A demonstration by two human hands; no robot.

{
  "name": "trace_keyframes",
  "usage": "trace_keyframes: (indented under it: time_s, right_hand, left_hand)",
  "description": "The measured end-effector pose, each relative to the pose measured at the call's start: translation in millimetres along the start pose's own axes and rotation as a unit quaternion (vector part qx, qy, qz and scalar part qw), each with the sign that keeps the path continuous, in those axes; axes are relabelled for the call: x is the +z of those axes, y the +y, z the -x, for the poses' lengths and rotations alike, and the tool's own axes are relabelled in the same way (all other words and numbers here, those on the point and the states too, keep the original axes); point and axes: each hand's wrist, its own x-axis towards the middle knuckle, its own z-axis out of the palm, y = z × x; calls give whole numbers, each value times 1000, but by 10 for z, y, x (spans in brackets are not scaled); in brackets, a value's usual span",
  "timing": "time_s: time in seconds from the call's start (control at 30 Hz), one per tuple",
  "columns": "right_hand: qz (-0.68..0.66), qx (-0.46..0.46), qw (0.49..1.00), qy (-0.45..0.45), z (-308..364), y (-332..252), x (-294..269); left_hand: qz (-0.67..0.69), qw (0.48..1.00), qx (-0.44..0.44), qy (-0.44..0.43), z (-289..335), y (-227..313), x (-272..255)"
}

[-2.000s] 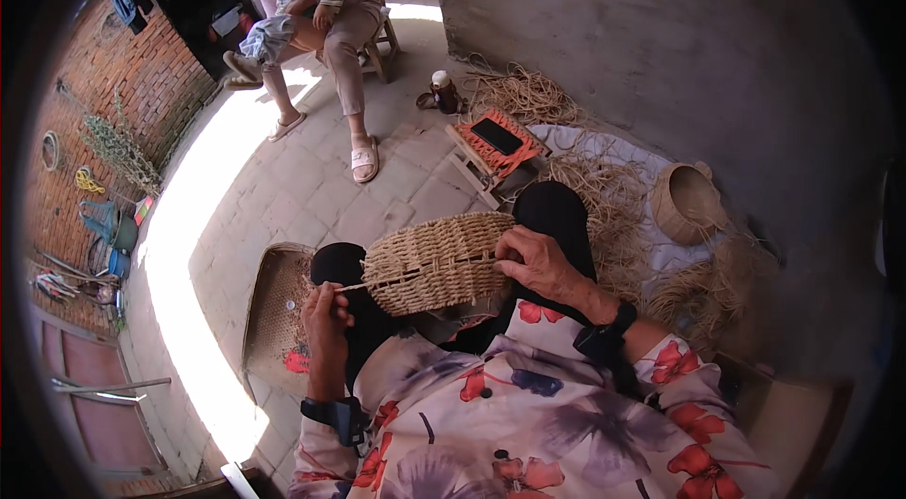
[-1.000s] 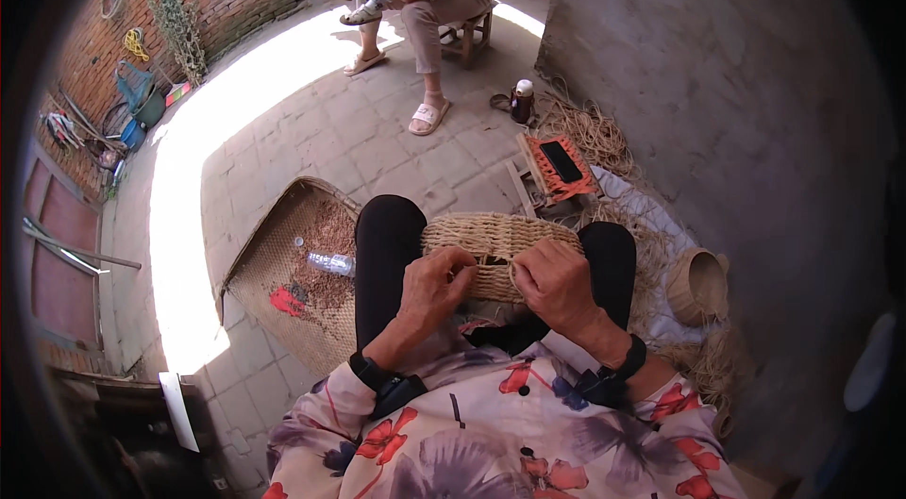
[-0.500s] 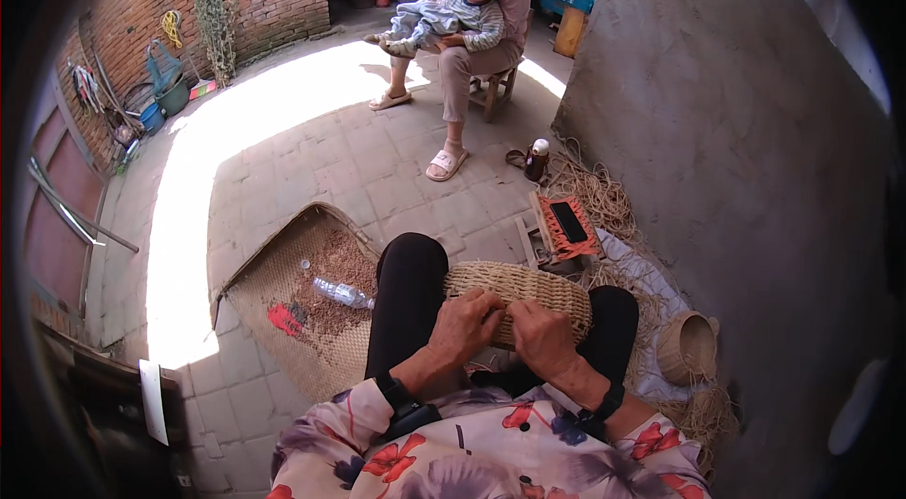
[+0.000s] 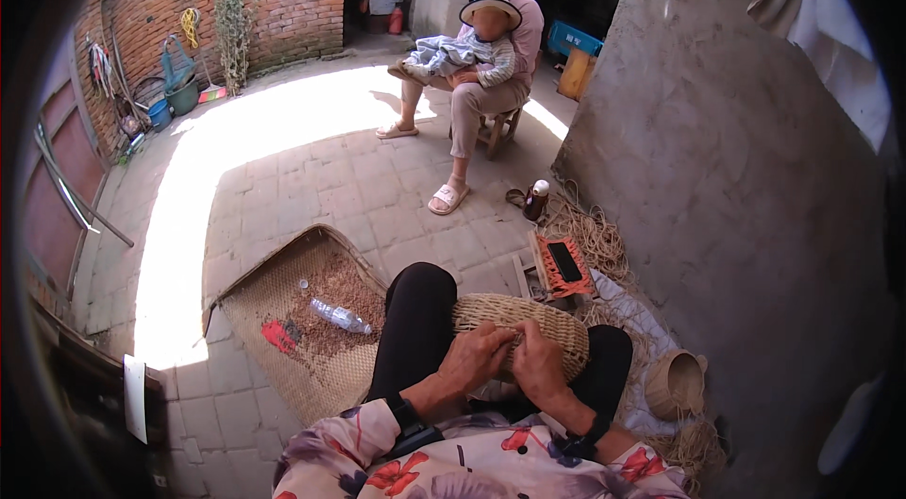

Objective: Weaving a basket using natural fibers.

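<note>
A woven straw basket point(image 4: 528, 313) of pale plaited cord lies across my lap between my knees. My left hand point(image 4: 475, 357) is closed at its near edge, fingertips pinched together. Right beside it, my right hand point(image 4: 541, 362) is also closed on that edge, and the fingertips of both hands nearly meet. Any strand between the fingers is too small to make out. My hands cover part of the basket's near side.
Left of my knee lies a woven mat point(image 4: 255, 301) with brown kernels and a plastic bottle point(image 4: 341, 316). To the right are a small stool point(image 4: 563, 265) carrying a phone, loose straw cord point(image 4: 590, 240) and a round basket point(image 4: 675, 386). Ahead, a seated person point(image 4: 491, 89) holds another.
My view has tilted up a little. My hands have drawn closer together at the basket's edge. The seated person's head and striped hat have come into view.
</note>
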Motion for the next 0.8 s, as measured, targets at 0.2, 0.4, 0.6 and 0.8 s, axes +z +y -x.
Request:
trace_keyframes:
  time_s: [0.2, 0.4, 0.6, 0.8]
  right_hand:
    - [114, -46, 992, 25, -142, 29, 49]
    - [5, -41, 997, 66, -146, 106, 69]
    - [-362, 259, 893, -60, -163, -10, -57]
    - [-457, 277, 843, -58, -88, 4, -98]
  left_hand:
    - [-47, 998, -4, -37, -46, 42, -6]
    - [-68, 997, 12, -46, 10, -23, 62]
    - [-60, 997, -1, -40, -23, -48, 49]
    - [28, 1000, -1, -8, 22, -64, 39]
